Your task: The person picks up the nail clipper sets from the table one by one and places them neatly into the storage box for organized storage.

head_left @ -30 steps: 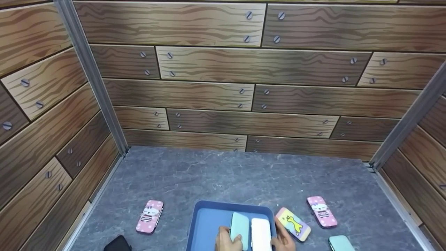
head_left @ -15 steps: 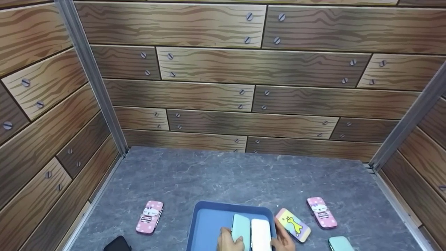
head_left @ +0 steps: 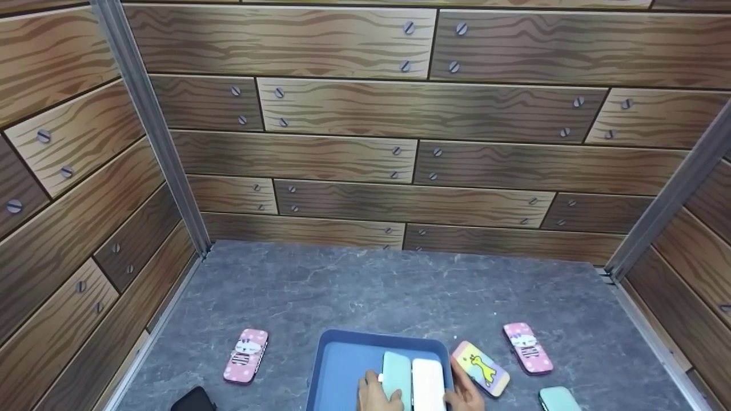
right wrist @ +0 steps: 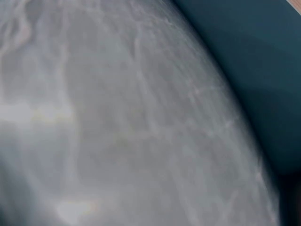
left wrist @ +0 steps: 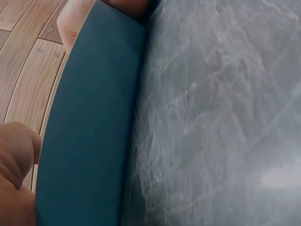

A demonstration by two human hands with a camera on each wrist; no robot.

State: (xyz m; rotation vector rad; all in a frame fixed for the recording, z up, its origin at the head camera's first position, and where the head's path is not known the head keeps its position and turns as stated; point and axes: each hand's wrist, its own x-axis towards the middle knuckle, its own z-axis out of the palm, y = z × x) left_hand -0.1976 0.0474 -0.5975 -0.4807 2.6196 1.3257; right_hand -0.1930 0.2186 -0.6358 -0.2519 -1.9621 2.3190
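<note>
A blue tray (head_left: 342, 365) stands at the front middle. Inside it, a mint-green hard case (head_left: 396, 374) lies close beside a white case (head_left: 428, 382). My left hand (head_left: 379, 394) holds the mint case at its lower left, thumb over the top and fingers along the left edge. My right hand (head_left: 467, 391) grips the tray's right wall, thumb inside by the white case and fingers outside. In the left wrist view the tray's outer wall (left wrist: 89, 122) hides much of the left hand. The right wrist view shows mainly the wall (right wrist: 254, 70) and the tabletop.
Right of the tray lies a giraffe-printed case (head_left: 481, 369), close to the right fingers. Further right are a pink cat case (head_left: 527, 348) and another mint case (head_left: 558, 398). On the left lie a pink cat case (head_left: 246, 355) and a black case (head_left: 194, 399). Wood-patterned walls enclose the grey tabletop (head_left: 354, 291).
My left hand and the mint case have shifted slightly right, closer to the white case. The fingers at its left edge have moved a little. My right hand stays on the tray wall.
</note>
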